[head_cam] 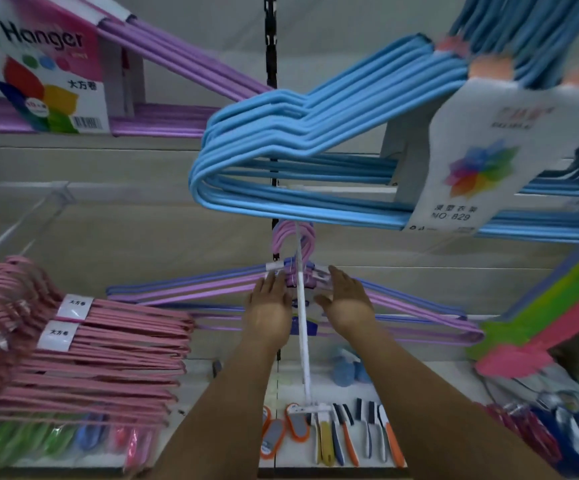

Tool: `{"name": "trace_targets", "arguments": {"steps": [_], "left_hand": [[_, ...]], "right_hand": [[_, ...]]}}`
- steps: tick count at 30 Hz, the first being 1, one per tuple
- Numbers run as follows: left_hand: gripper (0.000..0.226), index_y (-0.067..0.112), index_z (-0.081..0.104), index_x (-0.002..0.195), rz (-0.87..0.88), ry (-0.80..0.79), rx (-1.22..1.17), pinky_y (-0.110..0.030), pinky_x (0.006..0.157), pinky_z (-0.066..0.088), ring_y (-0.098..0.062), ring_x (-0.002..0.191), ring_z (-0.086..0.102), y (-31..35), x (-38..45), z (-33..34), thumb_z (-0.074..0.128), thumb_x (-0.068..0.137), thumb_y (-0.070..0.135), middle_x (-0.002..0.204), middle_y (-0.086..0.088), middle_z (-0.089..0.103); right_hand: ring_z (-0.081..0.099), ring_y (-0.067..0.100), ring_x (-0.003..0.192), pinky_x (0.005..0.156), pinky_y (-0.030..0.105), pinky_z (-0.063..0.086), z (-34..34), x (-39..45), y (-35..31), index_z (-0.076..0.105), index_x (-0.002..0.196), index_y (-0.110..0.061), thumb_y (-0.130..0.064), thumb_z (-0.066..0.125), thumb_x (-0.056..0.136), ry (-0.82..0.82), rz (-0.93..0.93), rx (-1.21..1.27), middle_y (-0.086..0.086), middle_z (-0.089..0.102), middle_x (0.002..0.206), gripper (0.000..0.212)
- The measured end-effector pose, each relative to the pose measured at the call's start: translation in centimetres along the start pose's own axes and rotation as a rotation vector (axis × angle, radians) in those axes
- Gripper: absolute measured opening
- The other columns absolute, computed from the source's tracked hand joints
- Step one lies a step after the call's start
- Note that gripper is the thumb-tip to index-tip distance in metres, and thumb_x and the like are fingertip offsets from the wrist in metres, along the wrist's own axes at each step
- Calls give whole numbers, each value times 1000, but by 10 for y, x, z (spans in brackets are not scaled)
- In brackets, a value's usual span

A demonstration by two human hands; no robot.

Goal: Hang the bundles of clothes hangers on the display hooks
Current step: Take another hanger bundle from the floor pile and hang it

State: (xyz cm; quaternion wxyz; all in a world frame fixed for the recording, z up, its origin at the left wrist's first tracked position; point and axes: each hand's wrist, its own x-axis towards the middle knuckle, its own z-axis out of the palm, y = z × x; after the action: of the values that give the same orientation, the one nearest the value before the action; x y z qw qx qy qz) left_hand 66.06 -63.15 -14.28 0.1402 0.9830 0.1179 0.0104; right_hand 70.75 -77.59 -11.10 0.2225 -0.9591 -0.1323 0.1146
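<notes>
A bundle of purple and lilac hangers (pixel 184 289) hangs by its hooks from a white display hook (pixel 302 306) at centre. My left hand (pixel 269 306) lies with straight fingers against the bundle's left side by the neck. My right hand (pixel 345 299) is spread flat on its right side. Neither hand grips anything. Above, a light blue hanger bundle (pixel 298 140) with a white label hangs on another hook.
Pink hanger bundles (pixel 90 355) hang at the left. A purple bundle with a "Hanger" card (pixel 49 64) is at top left. Bright green and pink hangers (pixel 541 327) sit at the right. Brushes and tools (pixel 333 434) hang below.
</notes>
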Motion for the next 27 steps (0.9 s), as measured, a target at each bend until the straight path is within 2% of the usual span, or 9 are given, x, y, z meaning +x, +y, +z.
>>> {"name": "trace_targets", "arguments": {"steps": [4, 7, 8, 12, 14, 19, 27], "left_hand": [[47, 8, 28, 146, -139, -39, -155, -39, 104, 38, -29, 133, 39, 14, -34, -6, 35, 101, 15, 147, -15, 37], [36, 5, 50, 131, -147, 40, -296, -41, 97, 43, -31, 117, 54, 24, -79, -7, 45, 99, 22, 128, -18, 56], [37, 3, 52, 129, -155, 30, -332, -41, 97, 43, -31, 115, 55, 28, -94, -9, 46, 99, 24, 126, -19, 58], [53, 19, 29, 148, -278, -69, -247, -32, 107, 33, -22, 130, 43, 47, -128, -9, 31, 101, 41, 146, -5, 42], [54, 23, 18, 152, -225, -104, -170, -30, 110, 27, -19, 139, 31, 63, -136, -11, 25, 102, 43, 155, -2, 27], [56, 13, 19, 151, -45, -190, -180, -31, 117, 16, -18, 146, 16, 109, -149, -23, 25, 103, 39, 159, -4, 17], [58, 13, 20, 151, 255, -247, -190, -36, 118, 18, -19, 146, 18, 174, -168, -31, 26, 102, 43, 158, -5, 19]], "right_hand": [[36, 27, 136, 108, 33, 31, -12, -35, 14, 26, 149, -12, -41, 49, 97, 54, -60, -2, 8, 36, 151, 64], [35, 27, 136, 108, 35, 32, -23, -63, 28, 26, 149, -13, -44, 47, 97, -6, -44, 55, 8, 35, 151, 64], [33, 26, 137, 109, 34, 30, -27, -73, 34, 25, 150, -14, -44, 46, 97, -22, -38, 55, 7, 34, 152, 65], [31, 24, 139, 109, 32, 29, -41, -108, 54, 26, 149, -15, -44, 45, 97, -25, 12, 109, 7, 33, 153, 62], [31, 24, 139, 109, 32, 29, -50, -126, 64, 28, 149, -15, -43, 46, 97, 1, 46, 151, 7, 32, 153, 61], [32, 23, 139, 110, 32, 29, -74, -173, 93, 27, 149, -15, -43, 46, 97, 92, 143, 136, 5, 31, 154, 61], [38, 25, 135, 103, 34, 34, -97, -269, 132, 29, 148, -16, -45, 44, 98, 281, 360, 161, 7, 37, 150, 60]]}}
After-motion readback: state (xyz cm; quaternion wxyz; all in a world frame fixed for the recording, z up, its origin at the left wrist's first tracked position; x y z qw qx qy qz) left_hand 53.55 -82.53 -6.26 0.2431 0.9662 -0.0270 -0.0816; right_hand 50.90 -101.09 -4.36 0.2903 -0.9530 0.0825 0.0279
